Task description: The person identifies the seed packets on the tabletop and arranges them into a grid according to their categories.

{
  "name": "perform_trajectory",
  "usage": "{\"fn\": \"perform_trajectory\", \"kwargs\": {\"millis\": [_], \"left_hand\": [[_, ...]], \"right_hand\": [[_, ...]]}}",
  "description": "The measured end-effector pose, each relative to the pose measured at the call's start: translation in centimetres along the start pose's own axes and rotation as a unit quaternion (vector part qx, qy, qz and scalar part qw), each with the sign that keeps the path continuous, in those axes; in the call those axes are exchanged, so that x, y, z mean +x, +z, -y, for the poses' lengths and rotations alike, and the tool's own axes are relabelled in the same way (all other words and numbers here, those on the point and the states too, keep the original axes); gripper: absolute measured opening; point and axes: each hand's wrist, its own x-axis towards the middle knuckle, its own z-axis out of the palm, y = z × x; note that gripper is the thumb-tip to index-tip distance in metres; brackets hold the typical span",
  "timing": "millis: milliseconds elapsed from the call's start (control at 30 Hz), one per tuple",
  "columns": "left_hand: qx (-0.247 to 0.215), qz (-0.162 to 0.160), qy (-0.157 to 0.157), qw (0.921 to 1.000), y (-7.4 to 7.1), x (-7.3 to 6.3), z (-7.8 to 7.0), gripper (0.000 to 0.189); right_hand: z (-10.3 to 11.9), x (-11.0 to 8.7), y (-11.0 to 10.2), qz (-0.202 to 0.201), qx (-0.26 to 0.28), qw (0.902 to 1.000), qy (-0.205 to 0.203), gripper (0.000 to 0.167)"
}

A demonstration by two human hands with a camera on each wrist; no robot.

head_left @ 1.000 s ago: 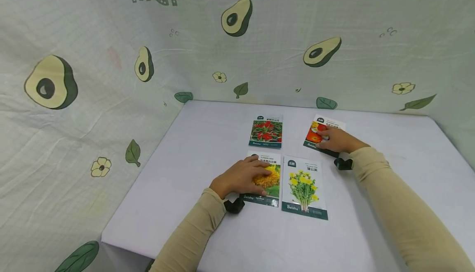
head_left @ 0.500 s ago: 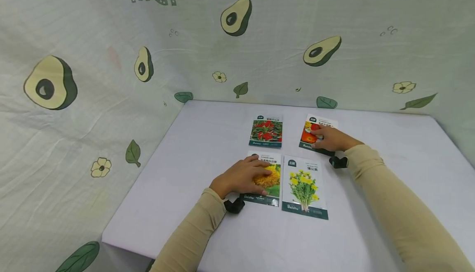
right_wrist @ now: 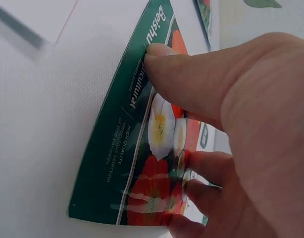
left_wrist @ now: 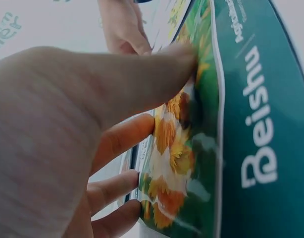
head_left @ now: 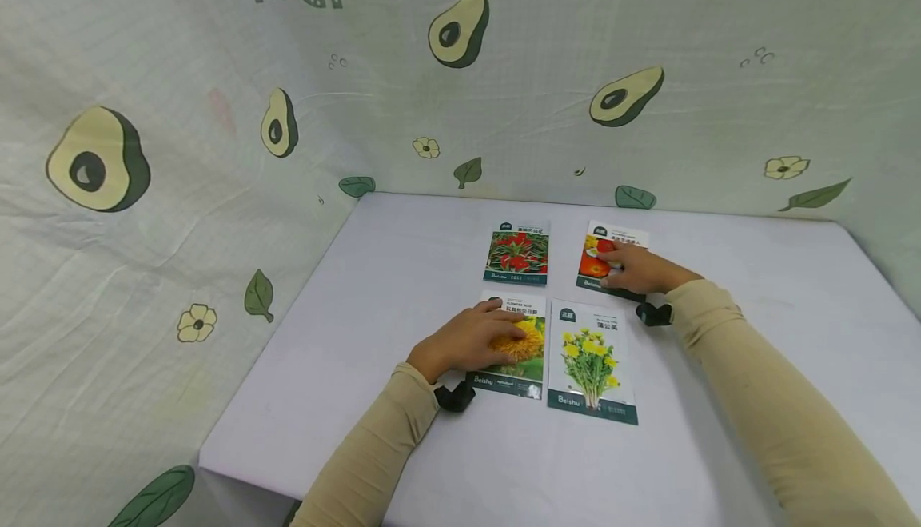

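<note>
My left hand (head_left: 466, 341) rests on a seed packet with an orange sunflower picture (head_left: 530, 345). In the left wrist view its thumb and fingers are spread over the face of that sunflower packet (left_wrist: 181, 153). Farther back on the right, my right hand (head_left: 643, 269) presses on a packet with red and orange poppies (head_left: 595, 267). The right wrist view shows thumb and fingertips lying on the front of the poppy packet (right_wrist: 154, 148), whose green band faces the camera. Fingers cover part of both pictures.
A dandelion packet (head_left: 592, 363) lies just right of the sunflower one. Behind it to the left is a packet with red flowers (head_left: 516, 253). All rest on a white-covered table (head_left: 345, 335); an avocado-print cloth (head_left: 532, 95) hangs at its back and left.
My right hand has slid the poppy packet leftward across the table, mostly in the first half second, slightly since. The left hand and the other packets have stayed in place.
</note>
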Motion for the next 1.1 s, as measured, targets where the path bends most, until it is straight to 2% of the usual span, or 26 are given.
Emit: {"fn": "perform_trajectory", "kwargs": {"millis": [367,667,833,1100], "left_hand": [[0.003,-0.027,0.022,0.9994,-0.07,0.36,0.25,0.034],[0.001,-0.039,0.007,0.9992,-0.07,0.29,0.08,0.031],[-0.004,-0.039,-0.006,0.9992,-0.08,0.21,0.03,0.031],[-0.007,-0.05,-0.006,0.9987,-0.02,0.13,0.1,0.033]], "right_hand": [[0.3,0.01,0.3,-0.002,-0.001,0.9999,-0.014,0.071],[0.52,0.08,0.34,-0.001,-0.017,0.9988,-0.047,0.069],[0.59,0.37,0.28,0.01,-0.017,0.999,-0.039,0.071],[1.02,0.3,0.3,0.011,-0.018,0.9994,-0.028,0.072]]}}
